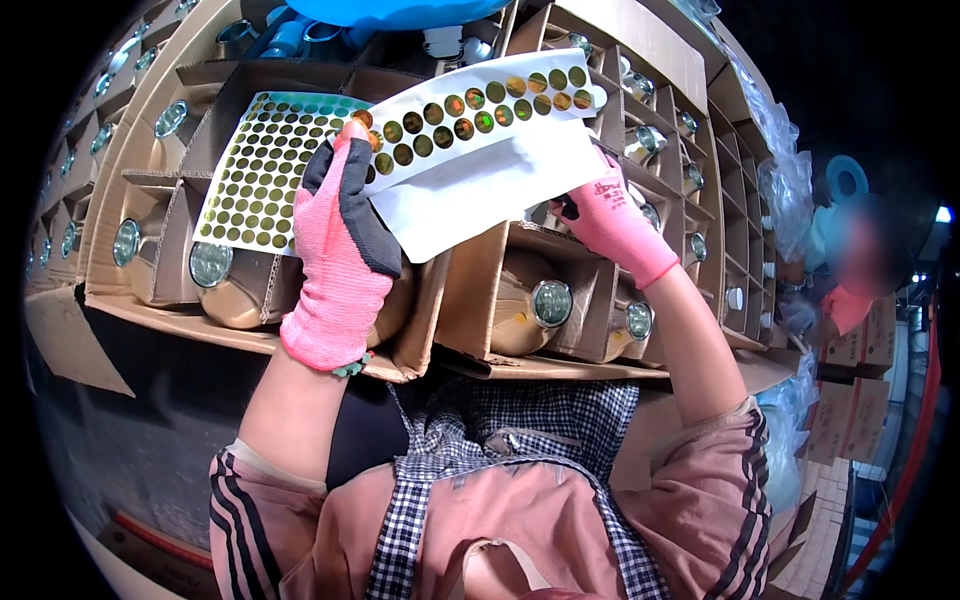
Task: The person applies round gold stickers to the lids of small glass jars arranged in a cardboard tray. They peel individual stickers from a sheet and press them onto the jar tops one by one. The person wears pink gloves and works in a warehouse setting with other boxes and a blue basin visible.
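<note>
My left hand (340,245), in a pink glove with a dark palm, grips a sheet of round gold stickers (262,180) in several rows. Its thumb presses at the edge where a second piece, a white strip with two rows of shiny round stickers (463,129), overlaps the sheet. A fold of plain white paper (490,200) hangs below that strip. In a pink glove too, my right hand (610,220) holds the right end of the paper, its fingertips partly hidden behind it. Both pieces are held above open cartons.
Beneath my hands stand divided cardboard cartons (465,300) holding several vessels with shiny round tops (551,302). A blue object (390,10) lies at the far edge. Clear plastic wrap (785,190) runs along the right. Another person's pink-gloved hand (848,308) shows at far right, near stacked boxes (850,415).
</note>
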The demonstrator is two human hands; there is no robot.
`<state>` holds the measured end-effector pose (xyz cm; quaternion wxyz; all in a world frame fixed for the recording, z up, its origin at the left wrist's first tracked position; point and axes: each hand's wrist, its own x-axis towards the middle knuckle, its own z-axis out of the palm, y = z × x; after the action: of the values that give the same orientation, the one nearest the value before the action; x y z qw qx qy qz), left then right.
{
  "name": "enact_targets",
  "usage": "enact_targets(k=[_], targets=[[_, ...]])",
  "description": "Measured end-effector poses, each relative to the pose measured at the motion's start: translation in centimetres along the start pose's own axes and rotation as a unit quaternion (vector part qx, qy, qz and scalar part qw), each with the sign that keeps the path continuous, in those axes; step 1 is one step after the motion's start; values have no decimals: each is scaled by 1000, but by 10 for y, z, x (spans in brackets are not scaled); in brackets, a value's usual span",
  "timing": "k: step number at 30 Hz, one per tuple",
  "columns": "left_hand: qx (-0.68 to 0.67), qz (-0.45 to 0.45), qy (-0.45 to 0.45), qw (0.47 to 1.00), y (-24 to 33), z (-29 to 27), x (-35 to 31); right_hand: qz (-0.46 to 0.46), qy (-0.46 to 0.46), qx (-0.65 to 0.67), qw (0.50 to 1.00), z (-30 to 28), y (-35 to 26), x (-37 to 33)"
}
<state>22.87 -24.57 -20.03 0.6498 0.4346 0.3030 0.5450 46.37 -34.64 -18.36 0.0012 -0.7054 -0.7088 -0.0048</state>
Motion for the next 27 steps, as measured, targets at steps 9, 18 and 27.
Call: enact_targets(k=[9,18,27], targets=[[-30,-26,8,999,4,9,-4,-111,42,-44,992,39,23,19],[98,78,3,992,0,4,0,-3,-23,-23,999,35,12,34],[-112,-21,37,993,4,8,-1,244,129,349,896,-18,16,20]])
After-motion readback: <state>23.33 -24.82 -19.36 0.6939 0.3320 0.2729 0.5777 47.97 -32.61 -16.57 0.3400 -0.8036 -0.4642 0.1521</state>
